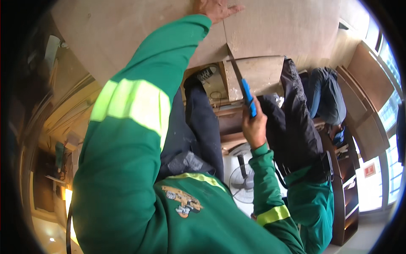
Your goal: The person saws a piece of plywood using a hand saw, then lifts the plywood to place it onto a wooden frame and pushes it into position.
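My left hand (215, 10) rests on a large plywood sheet (169, 38), with a finger and thumb stretched out near a thin dark line in the wood. My right hand (255, 129) is wrapped round the blue handle of a handsaw (236, 67). The narrow blade points away from me and meets the near edge of the sheet where that line begins. Where the tip of the blade ends under or in the wood is hidden.
To my right stands a person in dark trousers (296, 114); another person (325, 93) bends farther off. A fan (243, 184) is below. Boards (368, 97) lean at the right, beside a wooden shelf unit (351, 203). Wood strips (69, 106) lie at the left.
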Demonstrator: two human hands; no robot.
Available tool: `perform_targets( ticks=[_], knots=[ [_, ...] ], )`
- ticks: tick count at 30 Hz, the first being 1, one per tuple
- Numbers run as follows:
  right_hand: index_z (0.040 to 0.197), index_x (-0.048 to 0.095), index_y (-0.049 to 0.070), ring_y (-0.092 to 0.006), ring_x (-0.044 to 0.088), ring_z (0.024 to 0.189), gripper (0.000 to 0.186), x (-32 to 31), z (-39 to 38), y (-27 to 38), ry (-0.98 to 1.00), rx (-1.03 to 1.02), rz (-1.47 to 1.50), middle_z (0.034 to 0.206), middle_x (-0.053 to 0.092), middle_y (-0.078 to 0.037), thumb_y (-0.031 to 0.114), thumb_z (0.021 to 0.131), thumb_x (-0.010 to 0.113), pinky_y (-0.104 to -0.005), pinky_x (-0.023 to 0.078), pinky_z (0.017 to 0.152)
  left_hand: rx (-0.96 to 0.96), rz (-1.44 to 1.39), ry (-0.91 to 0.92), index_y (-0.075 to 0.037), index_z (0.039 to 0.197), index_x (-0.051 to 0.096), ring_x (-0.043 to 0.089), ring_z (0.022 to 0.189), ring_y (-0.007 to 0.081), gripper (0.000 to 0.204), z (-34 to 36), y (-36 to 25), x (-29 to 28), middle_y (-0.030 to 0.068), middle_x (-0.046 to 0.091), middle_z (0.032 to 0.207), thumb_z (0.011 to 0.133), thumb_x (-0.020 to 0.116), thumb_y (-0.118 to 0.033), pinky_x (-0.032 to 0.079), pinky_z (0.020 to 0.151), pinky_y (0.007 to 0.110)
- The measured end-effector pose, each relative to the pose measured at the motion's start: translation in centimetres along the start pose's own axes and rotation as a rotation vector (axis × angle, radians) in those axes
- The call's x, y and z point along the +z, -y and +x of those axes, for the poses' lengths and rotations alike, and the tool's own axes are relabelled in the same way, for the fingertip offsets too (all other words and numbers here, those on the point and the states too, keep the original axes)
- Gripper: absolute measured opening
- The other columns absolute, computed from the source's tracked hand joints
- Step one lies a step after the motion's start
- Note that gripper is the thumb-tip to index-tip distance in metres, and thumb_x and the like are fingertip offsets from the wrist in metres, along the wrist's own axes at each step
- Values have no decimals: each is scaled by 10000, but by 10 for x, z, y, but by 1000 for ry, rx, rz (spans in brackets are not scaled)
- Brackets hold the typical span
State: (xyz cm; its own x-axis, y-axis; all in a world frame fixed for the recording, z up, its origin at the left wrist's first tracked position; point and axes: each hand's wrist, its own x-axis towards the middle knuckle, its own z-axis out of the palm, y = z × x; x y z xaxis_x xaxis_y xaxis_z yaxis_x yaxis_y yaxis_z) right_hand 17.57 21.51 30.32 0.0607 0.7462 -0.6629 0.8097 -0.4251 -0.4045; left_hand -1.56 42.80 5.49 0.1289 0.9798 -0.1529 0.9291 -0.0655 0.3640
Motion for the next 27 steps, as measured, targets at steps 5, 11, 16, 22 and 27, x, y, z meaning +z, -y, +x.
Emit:
perform_targets(
  ticks=[5, 11, 16, 22, 27],
  knots=[
    [1332, 536, -21, -229, 629, 1158, 408, -90, -84, 41, 138, 158, 11, 1145, 680, -251, -40, 924, 526, -328, 495, 915, -17, 8, -123, -252, 1544, 328, 11, 1510, 391, 811, 7, 15, 3, 72, 106, 1651, 881, 456, -701, 9, 1135, 735],
    [1380, 501, 46, -434, 674, 941, 431, -10, -16, 7, 118, 148, 51, 1021, 649, -313, 51, 954, 568, -392, 542, 736, 16, -40, -66, -253, 1540, 337, 19, 1509, 394, 798, 5, 5, 7, 71, 135, 1646, 879, 483, -675, 12, 1131, 740],
    [1335, 527, 19, -479, 611, 949, 384, -15, -8, 6, 79, 49, 26, 964, 631, -326, 76, 957, 567, -428, 534, 699, -42, -34, -14, -263, 1547, 317, 14, 1509, 393, 811, -11, 7, 2, 72, 112, 1651, 874, 483, -684, 11, 1129, 742],
    [1353, 518, -4, -322, 631, 1180, 445, -90, -74, 28, 147, 80, 5, 1184, 651, -263, -45, 910, 502, -349, 498, 934, -27, -5, -10, -269, 1558, 287, 1, 1509, 393, 824, -3, 8, 11, 77, 78, 1654, 879, 463, -700, 3, 1129, 742],
    [1305, 562, 54, -491, 620, 820, 362, 24, 44, -18, 49, 43, -17, 839, 628, -311, 121, 950, 577, -453, 522, 662, 5, -24, 13, -272, 1559, 284, -6, 1509, 396, 811, 11, 1, 7, 77, 80, 1654, 890, 445, -701, -2, 1131, 740]
  ],
)
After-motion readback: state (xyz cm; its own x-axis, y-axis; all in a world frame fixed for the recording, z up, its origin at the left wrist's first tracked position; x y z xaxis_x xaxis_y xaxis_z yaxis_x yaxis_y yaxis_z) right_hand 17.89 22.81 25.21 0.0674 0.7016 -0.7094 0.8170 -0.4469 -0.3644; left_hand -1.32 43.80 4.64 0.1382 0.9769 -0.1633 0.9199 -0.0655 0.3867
